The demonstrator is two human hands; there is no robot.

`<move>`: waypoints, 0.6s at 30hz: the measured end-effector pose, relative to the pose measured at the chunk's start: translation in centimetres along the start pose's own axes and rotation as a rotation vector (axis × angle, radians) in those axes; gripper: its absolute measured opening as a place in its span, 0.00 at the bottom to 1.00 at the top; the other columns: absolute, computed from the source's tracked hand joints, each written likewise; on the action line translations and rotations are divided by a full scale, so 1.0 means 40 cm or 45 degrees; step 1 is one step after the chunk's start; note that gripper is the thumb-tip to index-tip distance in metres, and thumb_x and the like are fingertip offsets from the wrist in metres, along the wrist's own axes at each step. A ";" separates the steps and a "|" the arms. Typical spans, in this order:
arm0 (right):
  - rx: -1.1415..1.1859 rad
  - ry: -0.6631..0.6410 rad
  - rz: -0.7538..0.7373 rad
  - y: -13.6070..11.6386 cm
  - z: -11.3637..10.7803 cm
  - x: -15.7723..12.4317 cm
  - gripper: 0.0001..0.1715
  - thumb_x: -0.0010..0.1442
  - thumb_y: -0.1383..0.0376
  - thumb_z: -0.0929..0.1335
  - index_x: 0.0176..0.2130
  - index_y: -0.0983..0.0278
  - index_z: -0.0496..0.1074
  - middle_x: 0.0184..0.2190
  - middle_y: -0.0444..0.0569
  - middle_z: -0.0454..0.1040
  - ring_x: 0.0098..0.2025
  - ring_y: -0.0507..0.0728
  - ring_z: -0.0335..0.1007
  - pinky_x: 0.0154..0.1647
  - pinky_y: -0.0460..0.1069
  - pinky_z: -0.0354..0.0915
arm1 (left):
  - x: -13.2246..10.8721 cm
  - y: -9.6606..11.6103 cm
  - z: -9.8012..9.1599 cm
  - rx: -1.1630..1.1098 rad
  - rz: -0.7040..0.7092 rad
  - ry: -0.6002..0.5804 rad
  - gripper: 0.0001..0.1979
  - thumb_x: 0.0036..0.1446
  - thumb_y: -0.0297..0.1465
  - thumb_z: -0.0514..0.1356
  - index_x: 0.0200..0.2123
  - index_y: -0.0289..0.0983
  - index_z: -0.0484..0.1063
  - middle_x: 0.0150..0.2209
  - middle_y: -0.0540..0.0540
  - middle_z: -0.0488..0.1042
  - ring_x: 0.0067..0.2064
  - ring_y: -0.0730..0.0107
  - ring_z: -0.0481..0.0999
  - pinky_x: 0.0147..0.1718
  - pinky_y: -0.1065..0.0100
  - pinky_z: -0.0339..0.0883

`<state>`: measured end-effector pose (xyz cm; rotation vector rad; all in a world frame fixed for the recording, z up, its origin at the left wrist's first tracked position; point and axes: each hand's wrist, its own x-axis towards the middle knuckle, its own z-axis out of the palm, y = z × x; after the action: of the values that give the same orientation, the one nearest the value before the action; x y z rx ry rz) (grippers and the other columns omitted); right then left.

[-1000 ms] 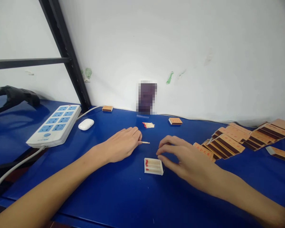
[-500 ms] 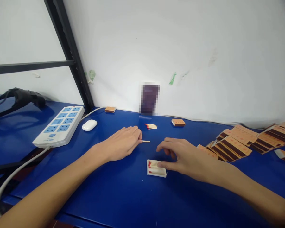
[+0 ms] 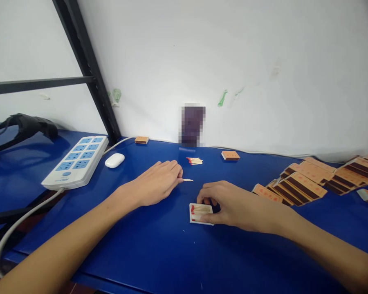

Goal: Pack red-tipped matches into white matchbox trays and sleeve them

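My left hand (image 3: 161, 181) is closed in a pinch above the blue table. Pale matchsticks (image 3: 188, 180) poke out to the right from its fingertips; their other ends are hidden in the hand. My right hand (image 3: 222, 202) spans the white inner tray of a matchbox (image 3: 196, 222), with the thumb over the near edge and the fingers curled at the far side. Several red-headed matches (image 3: 202, 209) lie in that tray, heads to the left. Beyond my hands, a small pile of red-headed matches (image 3: 195, 161) rests on the table.
Closed matchboxes stand at the back left (image 3: 141, 140) and back right (image 3: 230, 155). Overlapping matchboxes (image 3: 297, 188) spread along the right. A white earbud case (image 3: 114, 160) and a power strip (image 3: 75, 163) lie left, near a black metal frame (image 3: 93, 77). A pixelated dark object (image 3: 192, 126) leans on the wall.
My right hand has closed from hovering over the tray's right side to gripping its near and far edges. My left hand keeps its pinch on the matchsticks, nearly still.
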<state>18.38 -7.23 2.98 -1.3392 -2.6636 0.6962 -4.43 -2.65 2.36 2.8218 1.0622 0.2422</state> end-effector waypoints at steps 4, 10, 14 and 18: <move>0.004 0.009 0.018 0.000 -0.001 0.002 0.09 0.59 0.59 0.66 0.31 0.60 0.74 0.29 0.44 0.73 0.32 0.54 0.66 0.28 0.47 0.58 | 0.000 0.004 0.001 -0.010 0.001 -0.014 0.13 0.68 0.36 0.42 0.38 0.37 0.62 0.38 0.47 0.67 0.36 0.67 0.65 0.40 0.62 0.56; 0.040 0.019 -0.042 0.009 0.000 0.004 0.10 0.61 0.61 0.65 0.33 0.60 0.75 0.30 0.45 0.76 0.31 0.53 0.69 0.31 0.48 0.60 | 0.001 0.012 0.000 -0.006 0.014 -0.013 0.14 0.69 0.36 0.41 0.38 0.37 0.62 0.38 0.47 0.67 0.36 0.68 0.65 0.41 0.62 0.56; 0.023 0.041 -0.050 0.004 -0.001 0.005 0.09 0.60 0.63 0.65 0.33 0.61 0.75 0.30 0.46 0.76 0.32 0.54 0.69 0.30 0.47 0.61 | 0.001 0.021 -0.005 -0.006 0.017 -0.024 0.15 0.68 0.37 0.41 0.38 0.37 0.62 0.38 0.47 0.67 0.37 0.68 0.65 0.41 0.62 0.57; -0.004 0.040 -0.045 0.000 0.000 0.009 0.09 0.59 0.65 0.65 0.32 0.62 0.75 0.29 0.46 0.76 0.31 0.54 0.69 0.28 0.47 0.60 | 0.000 0.028 -0.009 -0.039 0.016 -0.036 0.14 0.68 0.37 0.41 0.37 0.37 0.61 0.37 0.47 0.67 0.37 0.68 0.65 0.43 0.61 0.57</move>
<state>18.15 -6.95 2.92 -1.2895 -2.6581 0.6622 -3.76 -3.47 2.90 2.7972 1.0266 0.2165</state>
